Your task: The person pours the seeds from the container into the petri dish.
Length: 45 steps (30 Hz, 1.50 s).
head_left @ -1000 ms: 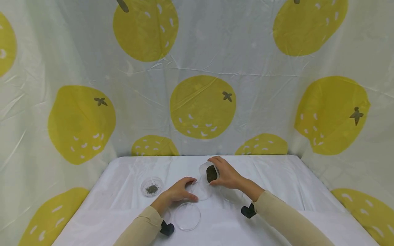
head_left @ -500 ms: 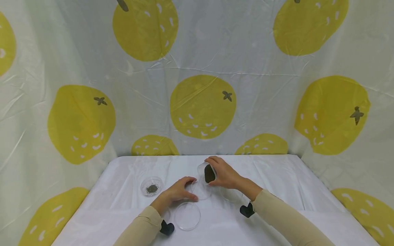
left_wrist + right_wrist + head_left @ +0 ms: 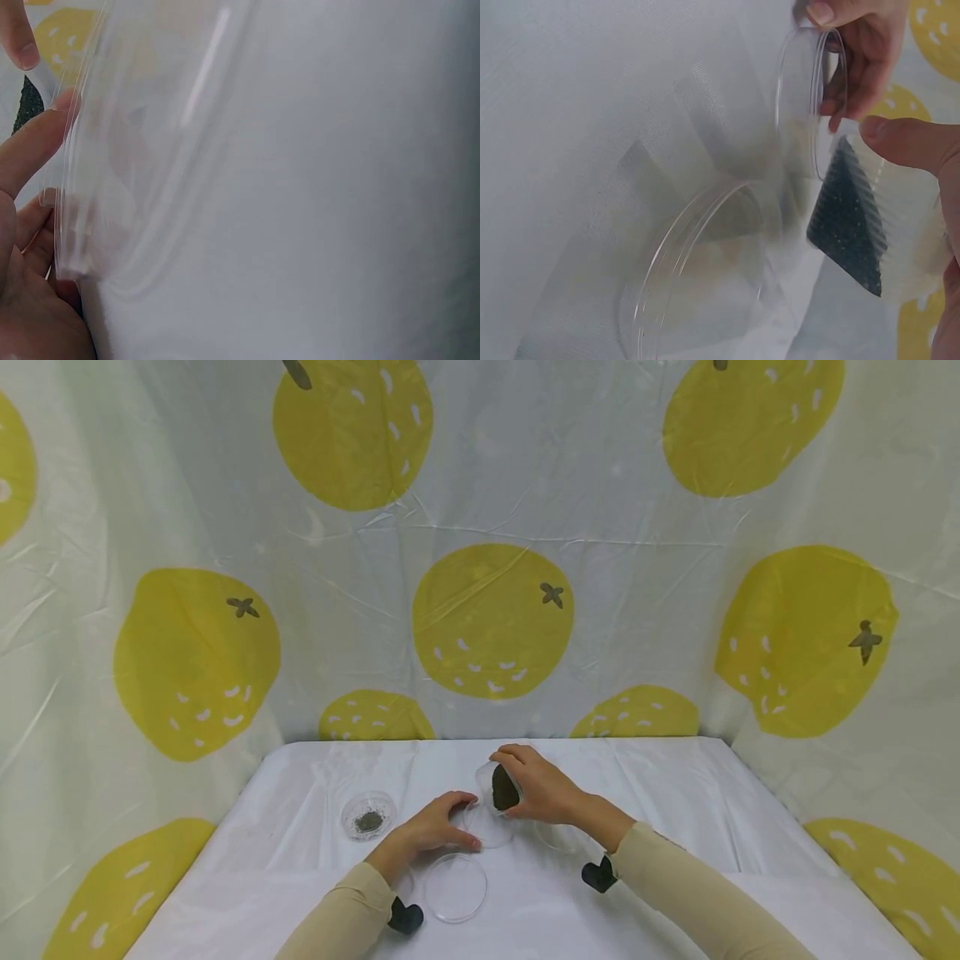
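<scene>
My left hand (image 3: 435,827) holds a clear petri dish (image 3: 489,827) at its left side, thumb and fingers curved round the rim. In the left wrist view its fingers lie along the dish's edge. My right hand (image 3: 546,787) grips a clear ridged plastic cup (image 3: 913,232) with thumb and fingers. The cup is tipped to the left, over the held dish, with dark, soil-like granular material (image 3: 505,788) inside it. The right wrist view shows the dark material (image 3: 846,217) sloping toward the cup's mouth.
Left of my left hand stands a petri dish (image 3: 352,818) with a small heap of dark grains (image 3: 369,821). A clear round dish or lid (image 3: 455,920) lies in front. Another clear dish (image 3: 649,300) sits under my right forearm, and one more shows partly beside my left wrist.
My right hand has shifted slightly left with the cup, bringing it further over the held dish. My left hand stays at the dish's rim.
</scene>
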Available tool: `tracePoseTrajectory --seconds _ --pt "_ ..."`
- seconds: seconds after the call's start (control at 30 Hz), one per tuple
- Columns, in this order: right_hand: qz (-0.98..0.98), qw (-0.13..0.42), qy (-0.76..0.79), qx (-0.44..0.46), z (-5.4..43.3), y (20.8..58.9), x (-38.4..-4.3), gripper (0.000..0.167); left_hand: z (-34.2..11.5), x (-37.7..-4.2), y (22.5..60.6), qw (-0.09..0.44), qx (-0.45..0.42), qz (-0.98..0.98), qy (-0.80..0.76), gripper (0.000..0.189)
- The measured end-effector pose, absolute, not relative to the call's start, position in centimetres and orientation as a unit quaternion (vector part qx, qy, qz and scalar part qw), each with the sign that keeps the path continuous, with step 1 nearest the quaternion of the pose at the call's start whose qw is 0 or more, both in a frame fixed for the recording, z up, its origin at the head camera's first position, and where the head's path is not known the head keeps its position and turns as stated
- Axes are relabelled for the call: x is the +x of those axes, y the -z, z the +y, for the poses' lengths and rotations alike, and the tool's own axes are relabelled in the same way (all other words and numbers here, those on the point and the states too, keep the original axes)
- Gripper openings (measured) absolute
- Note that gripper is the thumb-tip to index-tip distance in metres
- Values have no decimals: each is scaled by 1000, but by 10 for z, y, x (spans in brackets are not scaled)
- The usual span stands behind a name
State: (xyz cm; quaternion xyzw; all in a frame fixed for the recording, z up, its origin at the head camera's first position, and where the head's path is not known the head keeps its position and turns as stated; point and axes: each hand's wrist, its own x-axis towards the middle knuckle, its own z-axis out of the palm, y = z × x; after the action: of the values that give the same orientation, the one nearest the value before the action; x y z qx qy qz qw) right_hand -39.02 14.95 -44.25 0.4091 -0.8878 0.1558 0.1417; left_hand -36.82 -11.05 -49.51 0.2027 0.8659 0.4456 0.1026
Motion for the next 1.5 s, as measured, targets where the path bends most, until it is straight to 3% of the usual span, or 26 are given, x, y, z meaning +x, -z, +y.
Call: tracePoseTrajectory --seconds 1.5 --pt "-865 169 -113 459 143 440 -384 87 -111 -371 498 93 220 866 -440 79"
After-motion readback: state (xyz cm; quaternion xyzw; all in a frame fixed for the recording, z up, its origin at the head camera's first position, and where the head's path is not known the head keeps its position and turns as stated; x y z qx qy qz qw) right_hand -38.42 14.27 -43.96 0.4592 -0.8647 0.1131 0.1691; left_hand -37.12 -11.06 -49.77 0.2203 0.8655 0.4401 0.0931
